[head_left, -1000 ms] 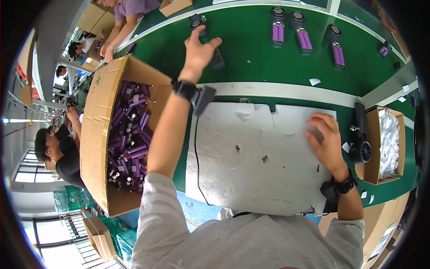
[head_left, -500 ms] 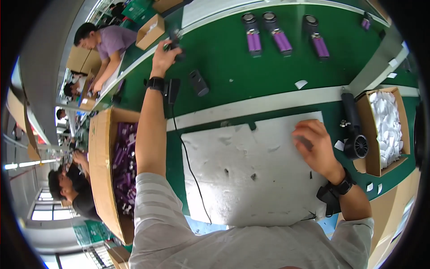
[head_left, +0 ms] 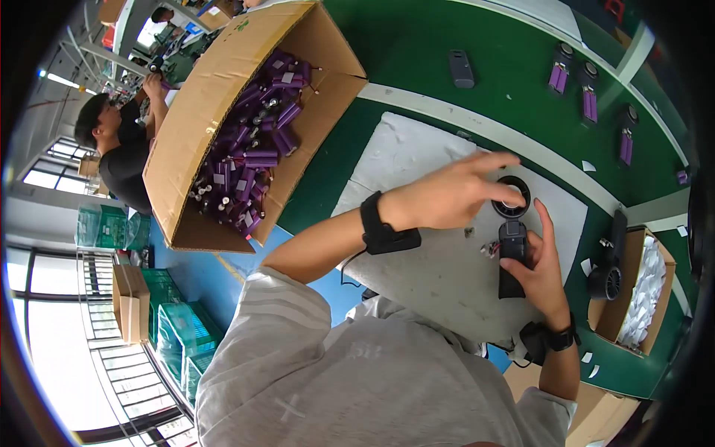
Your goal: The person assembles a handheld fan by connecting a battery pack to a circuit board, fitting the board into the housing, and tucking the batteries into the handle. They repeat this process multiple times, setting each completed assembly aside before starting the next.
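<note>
On the white foam mat (head_left: pixel 417 283) lies a black handheld fan (head_left: pixel 512 285) with a round head, its handle pointing toward me. My right hand (head_left: pixel 542 272) grips the handle from the right, with the thumb across its front and the index finger stretched upward. Over the fan's round head reaches my left hand (head_left: pixel 454 192), fingers apart and extended; whether a fingertip touches it I cannot tell. Small wires with silver and red ends (head_left: pixel 489 249) stick out beside the handle's left edge.
A large cardboard box (head_left: pixel 216 112) of purple battery packs (head_left: pixel 261 159) stands left. On the green bench lie a black casing (head_left: pixel 461 68) and several fan units with purple cells (head_left: pixel 590 104). At right are another black fan (head_left: pixel 605 281) and a box of white pieces (head_left: pixel 642 298). A co-worker (head_left: pixel 123 160) sits beyond.
My view has swung left. My left hand has come back from the far bench, where it held a dark piece, to the mat. My right hand, empty before, now grips the black fan.
</note>
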Demonstrator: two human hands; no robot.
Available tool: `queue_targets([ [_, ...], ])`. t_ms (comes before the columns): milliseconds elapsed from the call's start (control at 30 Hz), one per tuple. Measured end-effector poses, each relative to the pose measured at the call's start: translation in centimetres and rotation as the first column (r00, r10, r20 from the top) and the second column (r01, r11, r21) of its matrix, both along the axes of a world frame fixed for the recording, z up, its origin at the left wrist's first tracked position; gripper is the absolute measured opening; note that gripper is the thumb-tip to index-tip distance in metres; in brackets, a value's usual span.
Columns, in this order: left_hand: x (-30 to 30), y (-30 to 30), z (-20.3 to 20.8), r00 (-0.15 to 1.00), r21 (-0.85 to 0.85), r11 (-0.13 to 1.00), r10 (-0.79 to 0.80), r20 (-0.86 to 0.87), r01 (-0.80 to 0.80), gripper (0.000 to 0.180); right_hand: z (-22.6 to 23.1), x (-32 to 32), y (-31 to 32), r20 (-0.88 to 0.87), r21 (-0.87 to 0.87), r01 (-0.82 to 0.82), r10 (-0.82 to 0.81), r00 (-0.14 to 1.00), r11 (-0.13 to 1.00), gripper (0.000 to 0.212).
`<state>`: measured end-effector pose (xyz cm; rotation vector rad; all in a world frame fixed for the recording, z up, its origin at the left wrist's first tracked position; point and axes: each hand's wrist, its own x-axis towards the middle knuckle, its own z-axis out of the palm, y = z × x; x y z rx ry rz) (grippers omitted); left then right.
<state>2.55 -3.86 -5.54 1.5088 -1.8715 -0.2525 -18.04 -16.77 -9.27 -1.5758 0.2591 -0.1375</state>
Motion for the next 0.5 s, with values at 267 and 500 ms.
queue_targets([
  [267, 10.1, 14.6, -0.3, 0.049, -0.123, 0.083, 0.965, 0.259, -0.989, 0.040, -0.1, -0.1, 0.5, -0.002, -0.099, 0.291, -0.293, 0.956, 0.951, 0.080],
  [500, 13.7, 19.0, -3.6, 0.037, 0.014, 0.035, 0.897, 0.441, -0.999, 0.033, 1.1, -0.5, 0.3, -0.108, -0.402, 0.258, -0.326, 0.939, 0.878, 0.070],
])
